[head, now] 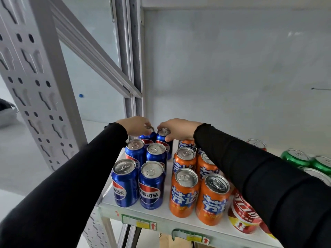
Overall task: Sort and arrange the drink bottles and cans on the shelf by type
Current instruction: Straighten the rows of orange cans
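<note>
Left hand (135, 126) grips the top of the back-left blue can (149, 136), fingers curled over its rim. Right hand (176, 128) pinches the rim of the back-right blue can (163, 136). Both cans stand upright, touching, at the rear of the blue rows on the white shelf (161, 216). Orange cans (184, 192) beside; red can (245, 215), green cans (295, 157) farther right.

Blue cans (151, 185) – orange cans (184, 192) – green cans (295, 157), blk sleeves (250, 167).
</note>
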### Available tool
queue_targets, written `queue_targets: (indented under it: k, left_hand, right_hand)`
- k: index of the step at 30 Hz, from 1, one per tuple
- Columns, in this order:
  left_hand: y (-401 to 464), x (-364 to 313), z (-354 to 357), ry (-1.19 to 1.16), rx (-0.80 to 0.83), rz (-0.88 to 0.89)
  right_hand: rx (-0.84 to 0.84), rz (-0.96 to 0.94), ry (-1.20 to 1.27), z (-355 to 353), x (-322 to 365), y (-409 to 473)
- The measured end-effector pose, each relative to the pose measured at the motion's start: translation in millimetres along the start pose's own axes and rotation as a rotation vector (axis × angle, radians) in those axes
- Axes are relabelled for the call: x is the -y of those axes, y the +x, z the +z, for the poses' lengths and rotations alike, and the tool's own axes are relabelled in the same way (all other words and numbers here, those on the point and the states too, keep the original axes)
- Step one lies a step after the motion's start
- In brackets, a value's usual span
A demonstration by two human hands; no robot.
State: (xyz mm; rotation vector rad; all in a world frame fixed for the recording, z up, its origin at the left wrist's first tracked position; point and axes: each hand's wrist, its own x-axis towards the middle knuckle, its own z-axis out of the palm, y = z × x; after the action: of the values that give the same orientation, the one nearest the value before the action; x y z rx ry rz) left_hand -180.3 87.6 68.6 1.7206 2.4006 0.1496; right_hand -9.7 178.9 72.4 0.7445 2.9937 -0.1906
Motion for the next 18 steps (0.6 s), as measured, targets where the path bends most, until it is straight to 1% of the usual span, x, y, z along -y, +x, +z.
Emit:
queue_targets:
  k: [3, 6, 8, 10, 12, 15, 18]
  left_hand:
    - [-3.3, -4.7, -1.6, -0.019, 0.028, -0.011]
    - [-10.4, -17.3, -3.5, -0.121, 0.035, 0.016]
    - [-13.8, -30.2, -6.6, -0.167, -0.008, 0.079]
    - [-14.4, -47.1, -10.7, -0.167, -0.053, 0.162]
    - [-11.9, -66.9, -12.5, -0.172, -0.059, 0.232]
    - [-4.4, -93.8, -6.5, -0.119, -0.015, 0.3]
    - [5.6, -111.2, 6.6, -0.055, 0.06, 0.307]
  right_hand:
    - [0.034, 0.024, 0.13, -11.8, -7.5, -9.9]
    - [-0.059, 0.052, 0.316, -33.2, -26.9, -30.4]
    - [-0.107, 0.086, 0.358, -43.5, -43.5, -46.4]
    - [-0.066, 0.135, 0.297, -45.9, -59.8, -60.5]
    - [0.001, 0.192, 0.174, -42.7, -71.9, -72.9]
    - [0.044, 0.251, 0.049, -34.9, -81.7, -90.4]
    - [0.064, 0.28, -0.032, -25.1, -84.9, -100.3]
